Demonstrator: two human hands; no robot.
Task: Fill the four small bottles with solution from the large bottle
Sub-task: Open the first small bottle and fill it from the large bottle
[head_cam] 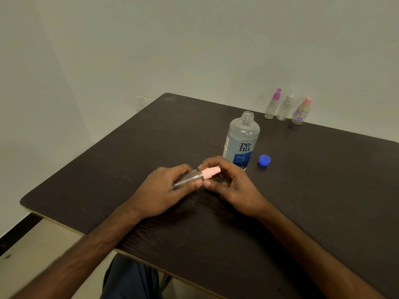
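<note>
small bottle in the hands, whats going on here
A person holds a small clear bottle sideways over the table: the left hand grips its body and the right hand pinches its pink cap, still on. The large bottle stands open behind, its blue cap lying beside it. Three other small bottles stand capped at the far edge.

Table (323,180), large bottle (241,141), blue cap (264,160), small bottles (285,108)

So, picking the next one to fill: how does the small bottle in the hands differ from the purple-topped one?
The pink-topped bottle lies nearly sideways, gripped by the left hand, the right hand pinching its top; the purple-topped bottle stands upright on the table, untouched. One top is pale pink, the other purple. Both are small and clear, tops on.
</note>
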